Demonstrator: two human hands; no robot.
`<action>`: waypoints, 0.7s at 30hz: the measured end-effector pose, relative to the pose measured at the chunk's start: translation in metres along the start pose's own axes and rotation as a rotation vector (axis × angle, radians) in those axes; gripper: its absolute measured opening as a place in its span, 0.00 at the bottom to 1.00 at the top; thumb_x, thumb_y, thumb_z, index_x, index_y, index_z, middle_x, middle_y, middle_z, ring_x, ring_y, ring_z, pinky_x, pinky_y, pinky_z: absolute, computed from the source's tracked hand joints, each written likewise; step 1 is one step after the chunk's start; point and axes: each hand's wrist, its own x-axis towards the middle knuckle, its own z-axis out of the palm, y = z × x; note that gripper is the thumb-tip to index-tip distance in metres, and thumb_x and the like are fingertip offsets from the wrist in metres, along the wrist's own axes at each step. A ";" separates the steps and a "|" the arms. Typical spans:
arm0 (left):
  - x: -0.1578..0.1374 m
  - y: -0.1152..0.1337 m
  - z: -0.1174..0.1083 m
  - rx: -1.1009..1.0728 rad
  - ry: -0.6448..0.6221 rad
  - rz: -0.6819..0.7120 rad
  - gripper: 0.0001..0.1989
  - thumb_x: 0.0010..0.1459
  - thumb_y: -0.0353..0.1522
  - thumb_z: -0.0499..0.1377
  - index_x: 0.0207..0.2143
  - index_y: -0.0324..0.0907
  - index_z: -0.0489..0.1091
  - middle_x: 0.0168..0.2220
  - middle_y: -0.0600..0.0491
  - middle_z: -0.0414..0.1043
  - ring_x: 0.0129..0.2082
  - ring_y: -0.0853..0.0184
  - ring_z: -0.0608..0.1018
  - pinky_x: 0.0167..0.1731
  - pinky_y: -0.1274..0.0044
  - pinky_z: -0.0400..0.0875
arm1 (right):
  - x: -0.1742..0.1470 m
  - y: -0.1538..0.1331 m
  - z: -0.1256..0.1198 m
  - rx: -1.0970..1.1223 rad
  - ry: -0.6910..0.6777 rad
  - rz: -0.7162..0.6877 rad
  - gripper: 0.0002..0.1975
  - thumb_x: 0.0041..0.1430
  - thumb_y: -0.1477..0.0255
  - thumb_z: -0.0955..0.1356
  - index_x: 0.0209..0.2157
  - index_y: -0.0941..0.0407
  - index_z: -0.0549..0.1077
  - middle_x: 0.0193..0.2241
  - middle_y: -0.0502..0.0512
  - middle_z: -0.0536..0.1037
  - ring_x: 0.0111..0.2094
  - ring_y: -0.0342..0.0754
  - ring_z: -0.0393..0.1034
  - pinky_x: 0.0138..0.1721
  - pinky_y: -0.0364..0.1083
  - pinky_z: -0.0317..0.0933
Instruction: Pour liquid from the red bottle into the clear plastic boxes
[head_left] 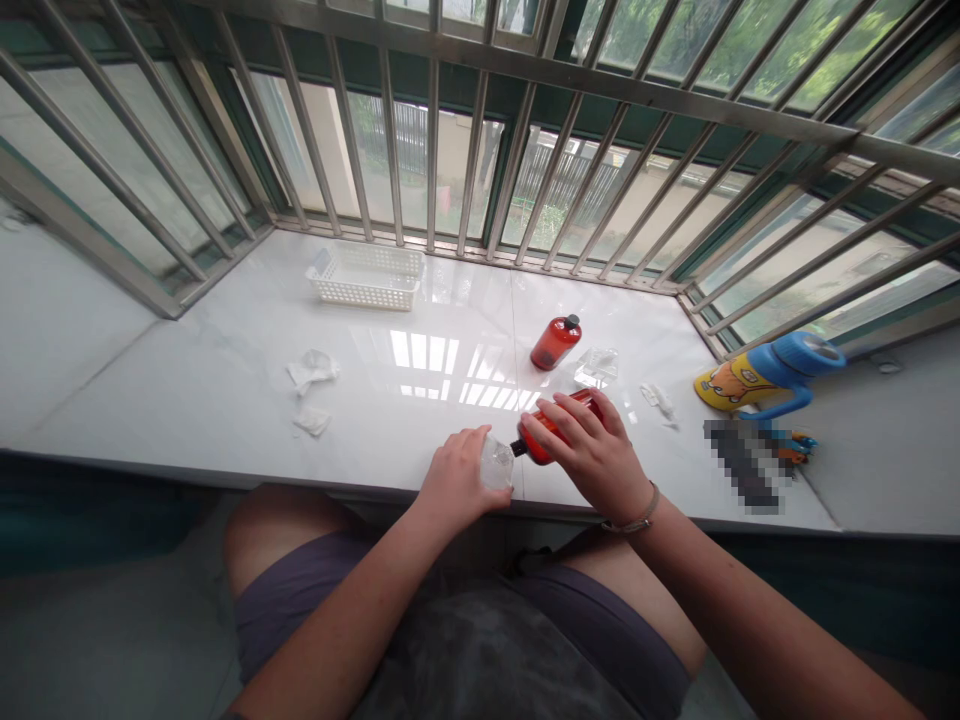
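My left hand [459,472] is closed around a small clear cup [496,463], held near the front edge of the white sill. In my right hand [589,445] is a red bottle [541,437], tipped on its side with its black neck pointing left at the cup's mouth. The neck touches or nearly touches the cup; I cannot tell which. Whether liquid flows between them is too small to see. Behind my right hand a second red bottle [556,343] with a dark cap stands on the sill, beside a clear faceted container [596,368].
A white perforated basket [367,280] sits at the back left. Crumpled tissues [313,370] lie to the left, and another tissue [658,402] lies right. A blue and yellow flask [765,372] is at the right, near a blurred dark object [742,465]. Metal bars [435,150] line the window.
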 end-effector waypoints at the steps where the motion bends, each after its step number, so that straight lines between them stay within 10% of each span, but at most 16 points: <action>1: 0.000 0.000 0.000 -0.001 0.000 -0.003 0.45 0.46 0.39 0.74 0.66 0.45 0.64 0.59 0.42 0.75 0.58 0.46 0.77 0.59 0.56 0.73 | 0.000 0.000 -0.001 -0.002 0.002 0.000 0.27 0.69 0.81 0.69 0.65 0.46 0.72 0.62 0.55 0.79 0.65 0.58 0.69 0.73 0.65 0.50; 21: 0.001 0.002 -0.003 -0.012 -0.014 -0.026 0.46 0.45 0.39 0.74 0.66 0.45 0.65 0.59 0.42 0.75 0.59 0.46 0.77 0.60 0.56 0.72 | 0.004 0.003 -0.008 -0.038 0.015 -0.022 0.25 0.70 0.80 0.69 0.64 0.46 0.73 0.62 0.54 0.79 0.64 0.57 0.71 0.74 0.65 0.49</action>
